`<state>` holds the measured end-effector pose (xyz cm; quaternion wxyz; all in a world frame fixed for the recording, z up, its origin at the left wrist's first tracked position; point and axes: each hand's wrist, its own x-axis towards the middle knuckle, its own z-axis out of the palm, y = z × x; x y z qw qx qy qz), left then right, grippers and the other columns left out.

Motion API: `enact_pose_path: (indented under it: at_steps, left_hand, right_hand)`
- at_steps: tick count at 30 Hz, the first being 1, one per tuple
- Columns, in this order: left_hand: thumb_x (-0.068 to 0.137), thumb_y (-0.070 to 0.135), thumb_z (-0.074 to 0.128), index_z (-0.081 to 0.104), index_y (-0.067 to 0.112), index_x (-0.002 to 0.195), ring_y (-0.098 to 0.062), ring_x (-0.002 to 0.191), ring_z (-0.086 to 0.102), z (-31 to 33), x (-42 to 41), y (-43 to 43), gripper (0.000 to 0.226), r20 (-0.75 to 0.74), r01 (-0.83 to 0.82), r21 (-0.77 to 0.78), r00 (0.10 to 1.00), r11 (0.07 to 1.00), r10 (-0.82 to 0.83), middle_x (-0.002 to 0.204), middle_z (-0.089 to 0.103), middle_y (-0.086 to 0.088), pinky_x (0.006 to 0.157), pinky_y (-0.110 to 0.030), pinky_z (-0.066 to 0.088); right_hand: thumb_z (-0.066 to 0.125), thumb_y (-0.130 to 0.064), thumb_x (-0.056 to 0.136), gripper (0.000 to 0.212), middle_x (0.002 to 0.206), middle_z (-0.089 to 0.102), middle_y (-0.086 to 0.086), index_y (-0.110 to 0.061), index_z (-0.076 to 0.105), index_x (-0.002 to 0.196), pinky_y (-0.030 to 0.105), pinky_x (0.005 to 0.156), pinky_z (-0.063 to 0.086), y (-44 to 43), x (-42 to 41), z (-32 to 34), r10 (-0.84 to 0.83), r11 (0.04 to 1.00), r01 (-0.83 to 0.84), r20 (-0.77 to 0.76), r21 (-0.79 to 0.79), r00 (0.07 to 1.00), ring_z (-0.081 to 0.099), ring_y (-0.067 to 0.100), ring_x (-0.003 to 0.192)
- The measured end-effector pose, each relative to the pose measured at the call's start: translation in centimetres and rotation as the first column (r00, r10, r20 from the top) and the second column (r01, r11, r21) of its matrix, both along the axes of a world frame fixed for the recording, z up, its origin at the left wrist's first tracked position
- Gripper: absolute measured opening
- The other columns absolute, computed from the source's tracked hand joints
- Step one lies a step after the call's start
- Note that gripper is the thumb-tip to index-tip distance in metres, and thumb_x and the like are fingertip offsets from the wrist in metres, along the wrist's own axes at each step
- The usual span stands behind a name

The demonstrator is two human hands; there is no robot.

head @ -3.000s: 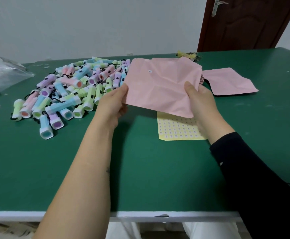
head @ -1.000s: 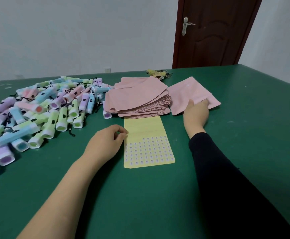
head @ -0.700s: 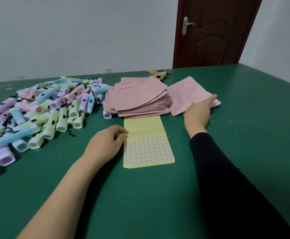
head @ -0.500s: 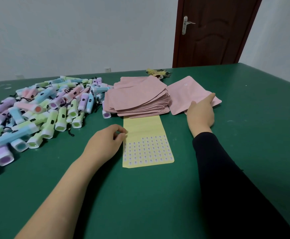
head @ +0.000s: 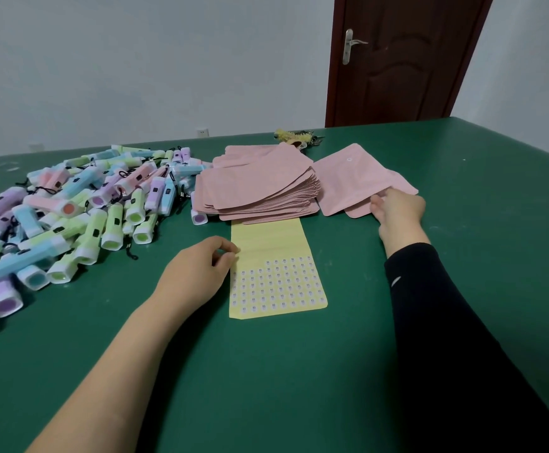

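Right hand [head: 399, 209] grasps the loose pink pouch [head: 348, 181], which extends toward its 10 o'clock; left hand [head: 198, 269] pinches the sticker sheet [head: 273, 273] at the sheet's 9 o'clock edge.

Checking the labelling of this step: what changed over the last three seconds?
Both hands let the pink pouch down right of the pouch stack. The right hand lay flat on it, now curls round its near edge. The left hand moved to the edge of the yellow sticker sheet and stays pinching it. Flashlight pile unmoved.
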<state>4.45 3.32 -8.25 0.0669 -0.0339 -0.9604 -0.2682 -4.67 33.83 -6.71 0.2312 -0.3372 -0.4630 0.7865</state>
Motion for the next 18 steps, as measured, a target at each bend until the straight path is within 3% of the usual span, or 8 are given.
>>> enact_pose_path:
  at_steps: [2,4,6,9,12,15,18]
  left_hand:
    - [0.099,0.032,0.05,0.063,0.036,0.104,0.001,0.06,0.049,-0.04,-0.02,-0.04,0.014,0.001,-0.001,0.004,1.0,1.0,0.001,0.07,0.056,0.019,0.052,-0.023,0.031]
    - [0.099,0.032,0.05,0.063,0.036,0.104,0.001,0.06,0.048,-0.06,-0.04,-0.06,0.014,0.004,-0.001,0.005,1.0,1.0,0.001,0.07,0.056,0.019,0.052,-0.023,0.031]
    - [0.099,0.032,0.05,0.063,0.036,0.104,0.001,0.06,0.048,-0.06,-0.05,-0.07,0.014,0.002,-0.001,0.007,1.0,1.0,0.001,0.069,0.055,0.019,0.052,-0.023,0.031]
    - [0.099,0.032,0.05,0.063,0.036,0.104,0.0,0.059,0.048,-0.04,0.03,-0.08,0.014,0.0,0.001,0.005,1.0,1.0,-0.001,0.068,0.056,0.019,0.051,-0.024,0.031]
    - [0.099,0.032,0.05,0.063,0.036,0.104,-0.001,0.058,0.049,-0.02,0.1,-0.09,0.014,0.002,0.001,0.004,1.0,1.0,-0.001,0.069,0.057,0.017,0.051,-0.024,0.031]
    - [0.099,0.032,0.05,0.063,0.035,0.104,-0.002,0.058,0.05,0.02,0.11,-0.06,0.014,0.006,0.004,0.005,1.0,1.0,-0.004,0.072,0.059,0.017,0.052,-0.025,0.032]
    - [0.099,0.033,0.05,0.062,0.036,0.105,-0.002,0.059,0.05,0.02,0.17,-0.1,0.014,0.011,0.008,0.003,1.0,1.0,-0.008,0.073,0.059,0.017,0.052,-0.025,0.032]
  right_hand:
    - [0.037,0.007,0.088,0.026,0.077,0.063,0.004,-0.008,0.052,0.073,0.031,0.069,0.059,-0.16,-0.2,-0.21,-0.009,0.999,0.008,0.012,0.031,1.0,0.067,0.023,0.076]
    - [0.035,0.006,0.088,0.025,0.089,0.066,0.008,-0.004,0.058,0.088,0.037,0.083,0.057,-0.4,-0.31,-0.48,-0.038,0.996,0.035,0.029,0.08,0.999,0.064,0.026,0.085]
    - [0.036,0.004,0.089,0.032,0.11,0.067,0.014,-0.002,0.061,0.108,0.034,0.081,0.055,-0.5,-0.34,-0.68,-0.079,0.987,0.071,0.049,0.144,0.996,0.061,0.026,0.086]
    - [0.037,0.003,0.089,0.034,0.121,0.062,0.017,-0.001,0.06,0.113,0.03,0.073,0.051,-0.63,-0.2,-0.85,-0.105,0.973,0.088,0.069,0.211,0.992,0.057,0.025,0.081]
    - [0.039,-0.001,0.09,0.035,0.128,0.057,0.013,-0.002,0.059,0.119,0.035,0.083,0.055,-0.85,0.08,-0.83,-0.099,0.972,0.078,0.083,0.224,0.992,0.059,0.026,0.086]
    - [0.04,-0.003,0.091,0.031,0.124,0.06,0.014,-0.003,0.06,0.114,0.04,0.092,0.054,-0.9,0.33,-0.77,-0.079,0.967,0.054,0.095,0.249,0.992,0.063,0.029,0.101]
    - [0.041,-0.004,0.09,0.021,0.116,0.064,0.019,-0.008,0.061,0.084,0.039,0.094,0.051,-0.65,0.1,-0.8,-0.053,0.939,0.001,0.143,0.344,0.988,0.055,0.033,0.117]
